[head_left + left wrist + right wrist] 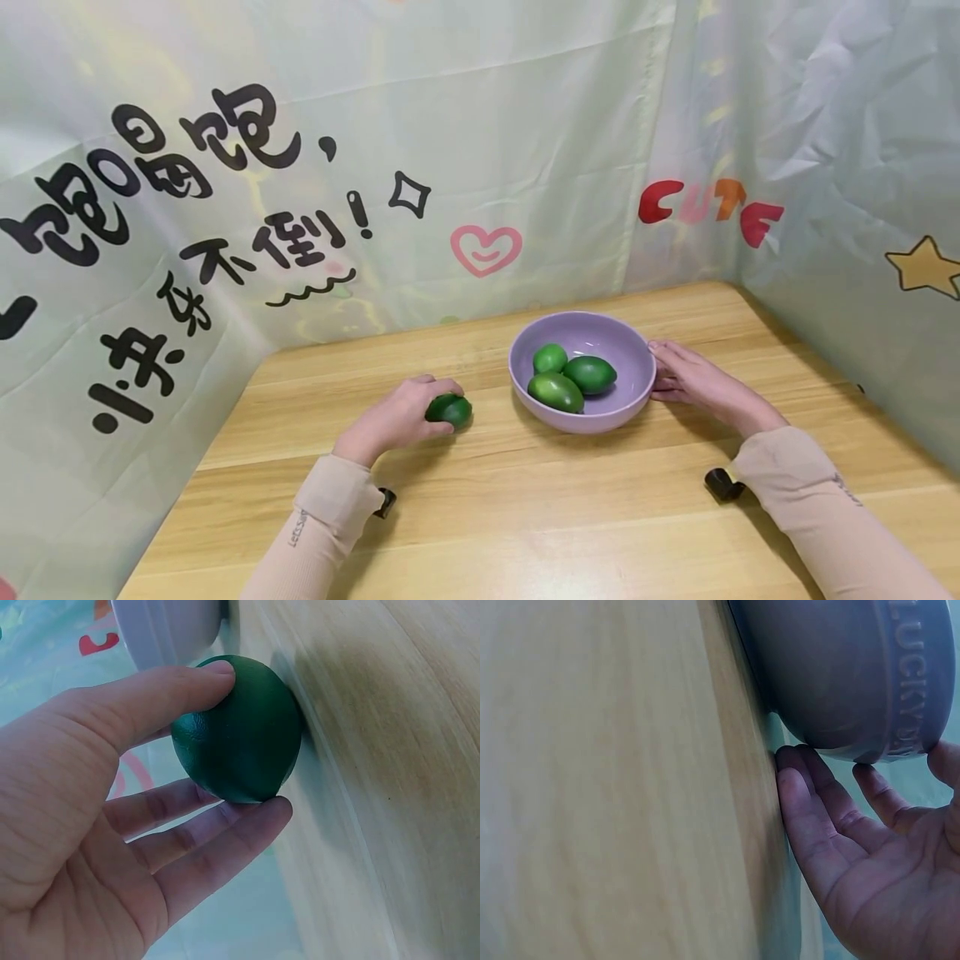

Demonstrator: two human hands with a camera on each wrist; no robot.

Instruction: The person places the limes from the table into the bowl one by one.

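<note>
In the head view, my left hand [397,417] holds a smooth dark green fruit [450,411], low over the table to the left of the bowl. The left wrist view shows the thumb on one side of this fruit [244,735] and the fingertips on the other. A purple bowl [585,423] stands upright with three green fruits inside: a small lime-like one [551,358], a dark oval one [591,375] and a larger oval one [555,392]. Loosely bent, the fingers of my right hand [697,382] touch the bowl's right side. Raised lettering marks its outer wall [840,675].
Everything rests on a light wooden table [525,517]. Behind it and at both sides hangs a pale printed cloth [562,167] with black characters, a pink heart and coloured letters. Small black devices [723,485] show under both wrists.
</note>
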